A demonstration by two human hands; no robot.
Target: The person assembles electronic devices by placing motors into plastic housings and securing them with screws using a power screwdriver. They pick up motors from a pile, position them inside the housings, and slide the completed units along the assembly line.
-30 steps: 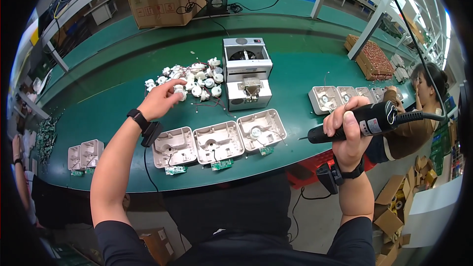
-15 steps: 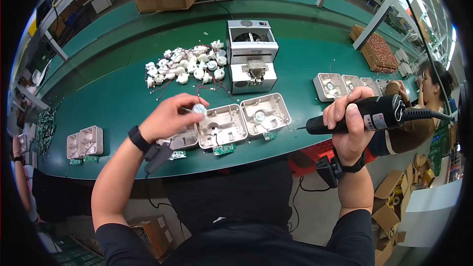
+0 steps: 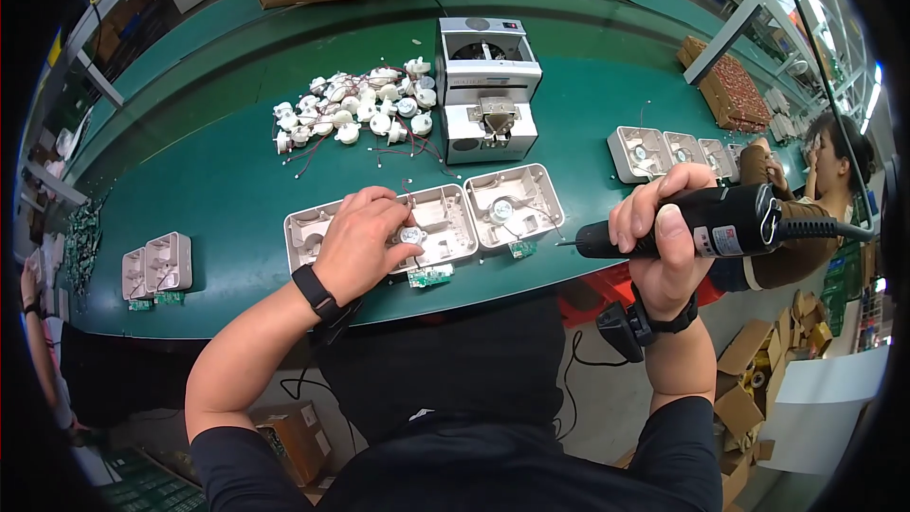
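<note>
My right hand [image 3: 668,232] is wrapped round a black corded electric screwdriver [image 3: 725,220], its thin bit pointing left above the table's front edge. My left hand [image 3: 365,239] reaches down into the middle one of three off-white plastic housings [image 3: 451,220], fingers closed about a small round white part with a silvery face [image 3: 411,236]. That part sits low inside the housing. The right-hand housing [image 3: 533,192] has a similar round part [image 3: 501,210] in it. My hand and wrist partly cover the left-hand housing [image 3: 305,232]. A green circuit board [image 3: 431,276] lies at the middle housing's near edge.
Behind the housings lies a heap of white round parts with wires [image 3: 355,106], beside a grey-white machine [image 3: 489,90]. More housings stand at left [image 3: 169,263] and right [image 3: 637,154]. A co-worker [image 3: 834,171] sits at the far right. Cardboard boxes [image 3: 749,379] are on the floor.
My left hand has carried the round part down from above the housings into the middle one. My right hand still holds the screwdriver, nearly in place. The view has shifted slightly.
</note>
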